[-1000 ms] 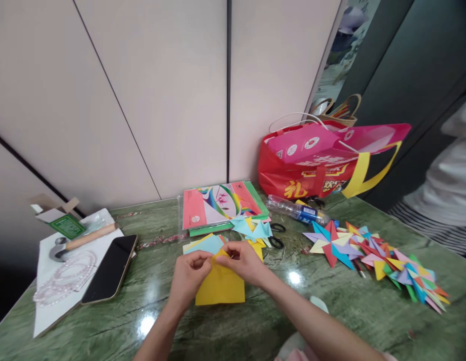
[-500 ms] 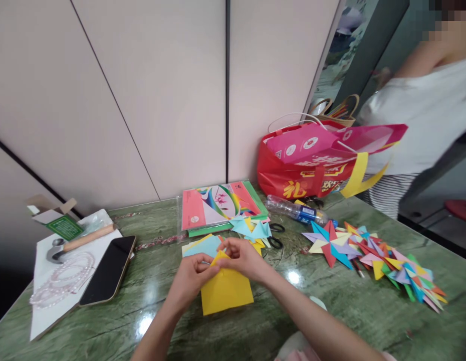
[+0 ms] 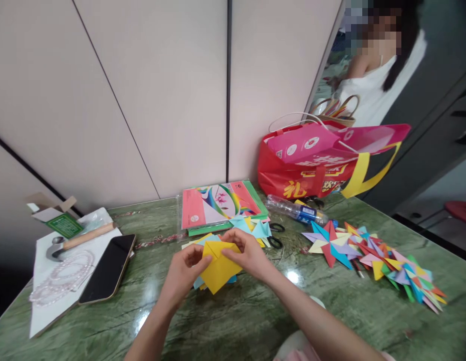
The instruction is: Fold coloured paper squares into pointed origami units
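A yellow sheet of origami paper (image 3: 220, 268) with a crease near its upper edge is held up between both hands, one corner pointing down. My left hand (image 3: 184, 265) pinches its left side between thumb and fingers. At the upper right edge, my right hand (image 3: 246, 253) grips the same paper with the thumb in front. Behind and beneath lie loose coloured sheets (image 3: 200, 242), partly hidden by the hands. Folded light-blue and yellow paper pieces (image 3: 255, 228) rest just beyond, beside the black scissor handles (image 3: 276, 242).
A paper pack (image 3: 218, 205) lies against the wall, near a plastic bottle (image 3: 296, 209) and a red gift bag (image 3: 308, 170). Folded paper stars (image 3: 330, 243) spread along the right. Leftward are a phone (image 3: 108, 271), a hammer (image 3: 86, 235), beads (image 3: 63, 281) and a small box (image 3: 60, 220). A person (image 3: 372, 80) stands behind.
The yellow paper has turned from lying square below my fingers to a raised, corner-down position. My hands have spread slightly apart along its edges. The person behind has moved away from the table.
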Motion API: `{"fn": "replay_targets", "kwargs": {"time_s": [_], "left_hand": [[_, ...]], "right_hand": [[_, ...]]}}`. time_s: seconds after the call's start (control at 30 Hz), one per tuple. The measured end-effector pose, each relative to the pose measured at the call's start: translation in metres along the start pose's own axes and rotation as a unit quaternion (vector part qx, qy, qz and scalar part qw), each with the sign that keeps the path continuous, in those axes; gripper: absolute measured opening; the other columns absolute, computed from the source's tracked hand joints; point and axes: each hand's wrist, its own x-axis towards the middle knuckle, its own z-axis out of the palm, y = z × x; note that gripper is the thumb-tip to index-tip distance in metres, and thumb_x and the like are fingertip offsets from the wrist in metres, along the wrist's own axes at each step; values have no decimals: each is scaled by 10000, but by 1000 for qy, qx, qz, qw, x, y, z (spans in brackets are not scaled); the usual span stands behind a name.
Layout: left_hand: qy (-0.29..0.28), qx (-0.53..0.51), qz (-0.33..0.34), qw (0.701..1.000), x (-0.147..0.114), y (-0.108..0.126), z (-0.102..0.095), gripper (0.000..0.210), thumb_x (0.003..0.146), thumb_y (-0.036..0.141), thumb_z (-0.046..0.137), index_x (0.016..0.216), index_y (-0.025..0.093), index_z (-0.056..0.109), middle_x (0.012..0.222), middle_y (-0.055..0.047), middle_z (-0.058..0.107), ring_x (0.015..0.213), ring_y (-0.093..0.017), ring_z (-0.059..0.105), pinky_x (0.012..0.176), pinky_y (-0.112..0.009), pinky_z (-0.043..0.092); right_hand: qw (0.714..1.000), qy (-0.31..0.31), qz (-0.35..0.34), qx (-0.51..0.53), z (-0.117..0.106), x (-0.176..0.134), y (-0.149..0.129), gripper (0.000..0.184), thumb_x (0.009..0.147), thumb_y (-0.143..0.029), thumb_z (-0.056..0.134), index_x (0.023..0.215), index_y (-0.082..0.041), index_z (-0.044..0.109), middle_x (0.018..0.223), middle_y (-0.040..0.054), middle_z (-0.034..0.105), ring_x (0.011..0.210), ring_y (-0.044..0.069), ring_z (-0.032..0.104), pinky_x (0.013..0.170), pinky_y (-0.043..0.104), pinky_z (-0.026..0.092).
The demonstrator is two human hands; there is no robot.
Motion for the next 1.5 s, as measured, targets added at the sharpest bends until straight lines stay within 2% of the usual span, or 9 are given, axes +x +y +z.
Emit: {"fn": "replay_targets", "kwargs": {"time_s": [0.17,0.27,0.37,0.6,0.77,0.97,1.3,1.4,1.5], "left_hand": [[58,51,44,996,0,1,-5,251,568,293,719,751,137,648,496,54,515,479,-91,490,479,-193,387],[45,61,11,997,-3,7,-3,254,601,309,690,778,129,664,379,75,465,354,-62,398,371,-169,300],[20,48,-22,998,-7,13,0,281,614,333,677,810,132,669,399,34,568,313,-70,429,341,-174,313],[18,-34,-10,999,-7,13,2,208,587,280,704,732,131,697,623,-59,713,594,-215,664,546,-292,525],[35,-10,27,999,-7,10,0,161,626,243,681,759,162,723,688,-54,729,616,-225,674,641,-323,533],[57,74,83,992,-8,10,-6,111,618,213,682,713,219,739,665,-24,731,670,-224,673,678,-297,517],[115,132,143,974,-9,12,-5,100,647,202,657,684,254,735,733,-4,735,708,-210,668,668,-271,514],[139,126,148,971,-10,11,-7,94,649,207,662,683,262,731,734,5,734,716,-203,669,691,-269,512],[134,114,146,974,-11,12,-7,91,653,211,662,692,258,729,720,6,734,710,-199,671,699,-267,512]], "right_hand": [[1000,-11,0,-11,-1,0,-2,129,663,-202,605,777,-163,559,760,18,608,703,141,567,606,229,433],[999,-21,-22,-29,-1,0,0,62,671,-189,591,727,-162,582,709,9,603,668,135,553,595,224,429],[996,-16,-52,-66,-1,-2,-2,48,686,-165,571,718,-171,607,693,6,617,660,136,555,600,224,426],[976,16,-167,-141,1,-7,-13,130,681,-92,559,702,-192,638,716,20,633,702,149,572,661,248,435],[966,55,-219,-126,0,-8,-14,56,716,-153,597,710,-202,624,751,39,630,773,167,574,710,286,444],[964,48,-245,-89,-2,-6,-13,31,708,-246,658,689,-226,670,799,42,625,787,170,572,724,315,447],[989,43,-142,15,-7,2,-8,100,596,-273,748,622,-212,673,946,49,596,913,191,551,823,344,409],[990,56,-116,55,-10,4,-7,132,582,-266,750,671,-210,669,1007,55,565,986,195,523,857,338,401],[990,17,-56,126,-11,4,-7,252,533,-269,765,749,-208,651,1039,48,559,988,193,528,783,298,446]]}}
